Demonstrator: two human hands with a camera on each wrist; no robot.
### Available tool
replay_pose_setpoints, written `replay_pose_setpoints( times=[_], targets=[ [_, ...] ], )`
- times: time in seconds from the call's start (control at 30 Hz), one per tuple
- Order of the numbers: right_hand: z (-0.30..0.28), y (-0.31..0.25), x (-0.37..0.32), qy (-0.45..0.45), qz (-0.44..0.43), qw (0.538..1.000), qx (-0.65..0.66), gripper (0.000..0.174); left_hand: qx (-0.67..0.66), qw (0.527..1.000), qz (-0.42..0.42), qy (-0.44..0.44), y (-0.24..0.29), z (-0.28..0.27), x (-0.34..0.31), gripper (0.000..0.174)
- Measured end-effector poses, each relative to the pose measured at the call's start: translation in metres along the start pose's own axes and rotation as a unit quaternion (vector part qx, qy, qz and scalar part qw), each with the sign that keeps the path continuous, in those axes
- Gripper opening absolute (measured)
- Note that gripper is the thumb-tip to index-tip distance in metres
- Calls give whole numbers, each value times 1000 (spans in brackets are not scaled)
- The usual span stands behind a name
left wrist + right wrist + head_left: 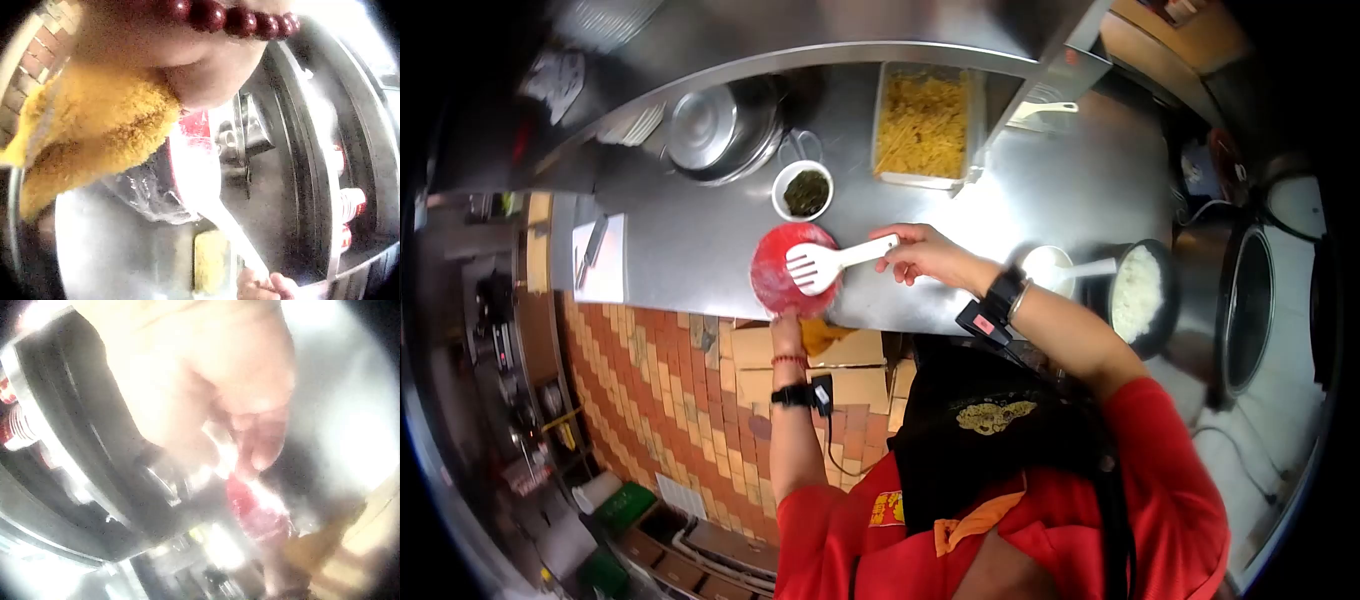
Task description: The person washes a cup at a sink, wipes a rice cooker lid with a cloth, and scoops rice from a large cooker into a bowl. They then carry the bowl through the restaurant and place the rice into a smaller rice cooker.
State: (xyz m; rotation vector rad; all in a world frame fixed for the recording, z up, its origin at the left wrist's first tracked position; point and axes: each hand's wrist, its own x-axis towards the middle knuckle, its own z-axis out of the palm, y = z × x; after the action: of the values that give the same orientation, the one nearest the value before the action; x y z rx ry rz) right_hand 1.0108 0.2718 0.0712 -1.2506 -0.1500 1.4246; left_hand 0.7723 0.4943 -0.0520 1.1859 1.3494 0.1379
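One knife (592, 252) lies left. The left hand (788, 336) seems to grip one red bowl (771, 272) at the near edge, beside one yellow cloth (825, 339). One cup (779, 198) sits behind. The right hand (933, 257) pinches one spatula (828, 262) over the bowl. At right, one rice pot (1163, 322).

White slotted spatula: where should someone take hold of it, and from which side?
Likely by the long handle, near its end, coming from the head view's right: it points away from the red bowl, while the slotted head reaches over that bowl. The right hand holds it there.
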Motion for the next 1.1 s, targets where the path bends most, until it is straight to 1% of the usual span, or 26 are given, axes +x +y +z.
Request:
replay_pose_setpoints(
  times=[0.03, 0.07, 0.1, 0.13, 0.17, 0.23, 0.3, 0.37, 0.43, 0.47, 0.57, 0.63, 0.67, 0.7, 0.73, 0.77, 0.83, 0.87, 0.9, 0.97, 1.1],
  targets=[
    [-7, 0, -8, 25, -13, 1000, -2, 44, -29, 999, -22, -12, 6, 11, -26, 35],
    [-16, 1, -20, 46, -22, 999, -17, 40, -16, 998, -49, -29, 13, 23, -53, 36],
    [-27, 9, -32, 55, -50, 996, -42, 35, 119, 991, 13, -54, -22, 16, -36, 34],
    [-37, 12, -48, 81, -61, 994, -40, 33, 58, 994, -13, -89, -18, 30, -57, 30],
    [-46, 16, -65, 107, -70, 991, -39, 30, 66, 991, -40, -113, -18, 44, -67, 27],
    [-64, 20, -102, 185, -73, 980, -31, 27, 90, 975, -25, -202, -10, 69, -83, 26],
    [-81, 17, -137, 257, -70, 964, -7, 24, 105, 955, -39, -273, -16, 103, -74, 23],
    [-95, 8, -169, 305, -95, 948, -13, 24, 90, 949, -30, -301, 10, 148, -95, 22],
    [-102, -1, -196, 343, -142, 929, -16, 24, 73, 915, -9, -397, 24, 185, -104, 22],
    [-107, 0, -205, 366, -165, 916, 6, 24, 78, 911, -5, -406, 31, 203, -110, 22],
    [-117, -2, -228, 410, -188, 893, 9, 25, 103, 901, 10, -422, 46, 250, -120, 23],
    [-123, -2, -232, 428, -194, 882, 29, 25, 162, 900, 2, -404, 49, 275, -114, 23],
    [-129, -3, -231, 433, -195, 879, 44, 25, 167, 896, 5, -411, 50, 287, -110, 23],
    [-136, -4, -230, 437, -195, 876, 59, 25, 156, 903, 10, -400, 50, 299, -107, 25],
    [-145, -6, -226, 442, -180, 877, 55, 25, 145, 910, 14, -389, 49, 309, -102, 26],
    [-153, -9, -222, 446, -183, 874, 57, 25, 149, 907, 16, -393, 49, 320, -97, 26],
    [-170, -17, -212, 432, -152, 881, 119, 25, 121, 910, 5, -396, 48, 341, -86, 31],
    [-180, -16, -205, 440, -154, 875, 132, 22, 126, 907, -19, -401, 48, 349, -82, 42],
    [-191, -15, -197, 443, -157, 873, 133, 22, 127, 906, -17, -404, 46, 356, -79, 42],
    [-211, -13, -183, 487, -166, 840, 169, 17, 88, 906, -19, -413, 47, 364, -82, 49],
    [-244, -8, -163, 494, -147, 831, 211, 16, 123, 907, 4, -404, 45, 369, -82, 42]
  ],
)
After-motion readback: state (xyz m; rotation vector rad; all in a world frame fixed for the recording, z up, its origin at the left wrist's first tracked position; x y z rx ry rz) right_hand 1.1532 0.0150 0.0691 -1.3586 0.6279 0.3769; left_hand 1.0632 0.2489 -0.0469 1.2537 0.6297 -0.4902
